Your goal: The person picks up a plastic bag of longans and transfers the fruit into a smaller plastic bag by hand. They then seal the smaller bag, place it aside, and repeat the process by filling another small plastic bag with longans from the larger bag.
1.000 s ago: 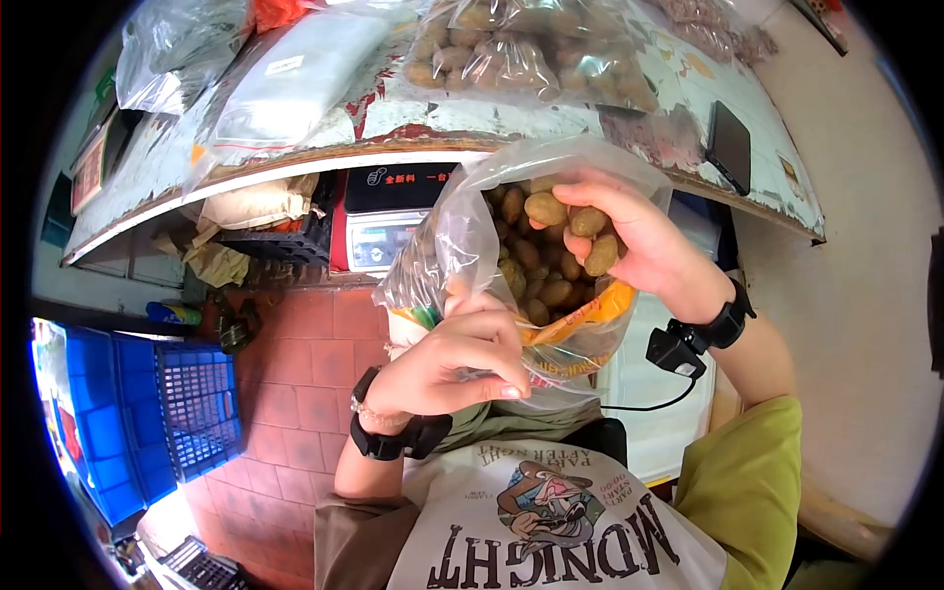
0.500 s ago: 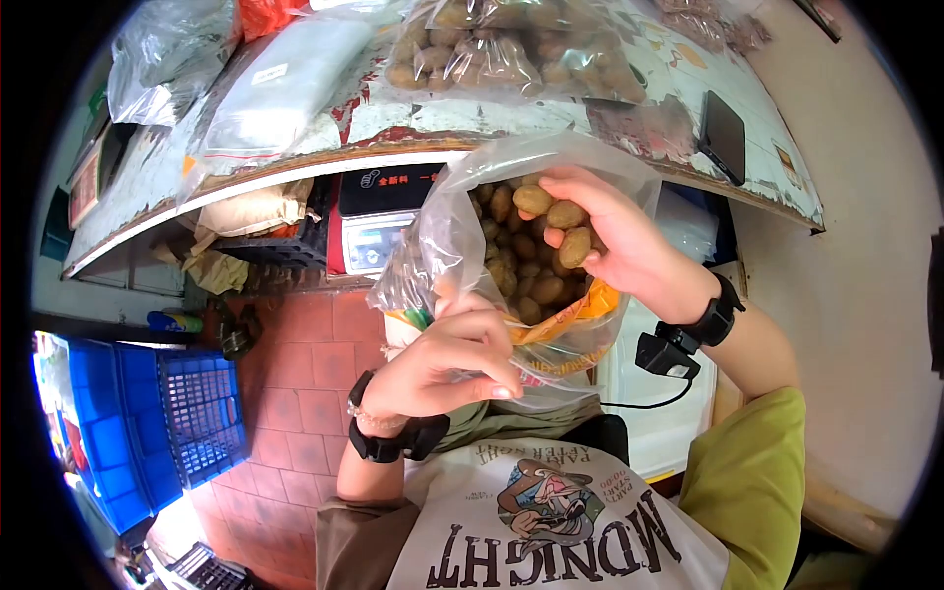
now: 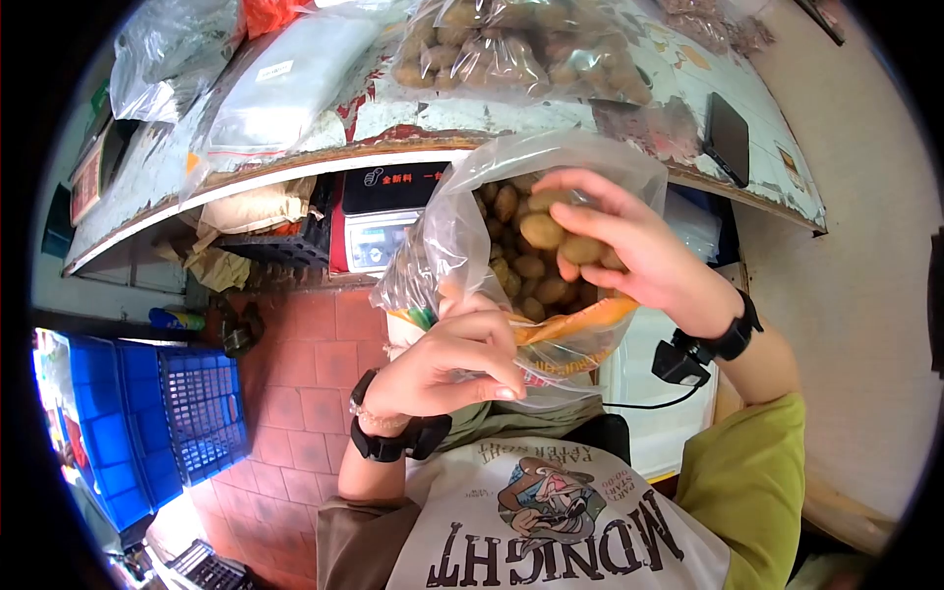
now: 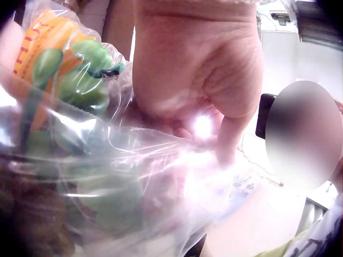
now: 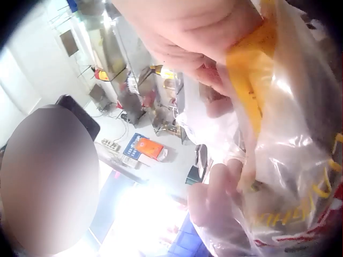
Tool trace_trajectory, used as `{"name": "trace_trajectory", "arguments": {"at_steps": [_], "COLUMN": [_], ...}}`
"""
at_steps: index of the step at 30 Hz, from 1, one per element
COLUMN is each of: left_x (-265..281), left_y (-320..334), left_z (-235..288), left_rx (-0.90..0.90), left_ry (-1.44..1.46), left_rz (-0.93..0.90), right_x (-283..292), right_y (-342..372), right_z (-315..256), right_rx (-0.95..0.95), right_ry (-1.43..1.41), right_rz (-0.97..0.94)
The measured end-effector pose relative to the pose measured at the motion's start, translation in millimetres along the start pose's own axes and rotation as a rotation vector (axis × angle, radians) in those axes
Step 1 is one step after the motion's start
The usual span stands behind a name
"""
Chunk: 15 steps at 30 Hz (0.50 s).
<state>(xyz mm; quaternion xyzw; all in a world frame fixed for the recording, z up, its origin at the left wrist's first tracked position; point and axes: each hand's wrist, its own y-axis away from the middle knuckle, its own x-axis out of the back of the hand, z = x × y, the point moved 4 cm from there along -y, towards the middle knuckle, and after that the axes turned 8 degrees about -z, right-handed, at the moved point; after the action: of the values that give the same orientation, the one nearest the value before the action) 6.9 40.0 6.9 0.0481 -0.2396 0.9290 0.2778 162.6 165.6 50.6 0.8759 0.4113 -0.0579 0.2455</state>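
The right hand [image 3: 654, 256] curled its fingers and thumb around a few brown oval fruits [image 3: 543, 232], which lay against its palm side and showed between thumb and fingers. This grip was at the mouth of a clear plastic bag [image 3: 454, 236]. More loose fruits [image 3: 551, 288] filled the bag just beyond and beneath the fingertips. The bag's orange printed band [image 3: 580, 322] ran close below the right hand, on the side toward the person.

The left hand [image 3: 452, 359] pinched the near edge of the bag between bent fingers and thumb, with the loose fruits just past its knuckles. Beyond the left hand, behind the bag, stood a scale [image 3: 379, 244]. Farther out from both grips, a filled bag of similar fruits [image 3: 511, 61] rested on the worn tabletop [image 3: 398, 120], and a phone [image 3: 726, 138] lay beyond the right wrist.
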Motion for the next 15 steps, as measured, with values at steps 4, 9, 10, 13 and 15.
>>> {"name": "trace_trajectory", "arguments": {"at_steps": [4, 9, 10, 13, 15], "left_x": [-0.3, 0.6, 1.2, 0.4, 0.2], "left_y": [0.5, -1.0, 0.1, 1.7, 2.7], "left_z": [-0.7, -0.6, -2.1, -5.6, -7.5], "left_rx": [-0.001, -0.019, -0.024, -0.03, -0.03], "left_ry": [0.013, 0.033, 0.049, 0.106, 0.145], "left_rz": [-0.009, -0.01, -0.013, -0.007, 0.007], "right_x": [-10.9, -27.6, -30.9, -41.5, -46.2], "right_y": [35.5, 67.4, 69.0, 67.1, 63.7], "right_z": [-1.9, 3.2, 10.2, 23.1, 27.1], "right_rx": [0.029, 0.143, 0.192, 0.229, 0.205], "right_ry": [0.186, 0.345, 0.378, 0.604, 0.68], "right_rz": [-0.067, -0.087, -0.078, -0.184, -0.207]}}
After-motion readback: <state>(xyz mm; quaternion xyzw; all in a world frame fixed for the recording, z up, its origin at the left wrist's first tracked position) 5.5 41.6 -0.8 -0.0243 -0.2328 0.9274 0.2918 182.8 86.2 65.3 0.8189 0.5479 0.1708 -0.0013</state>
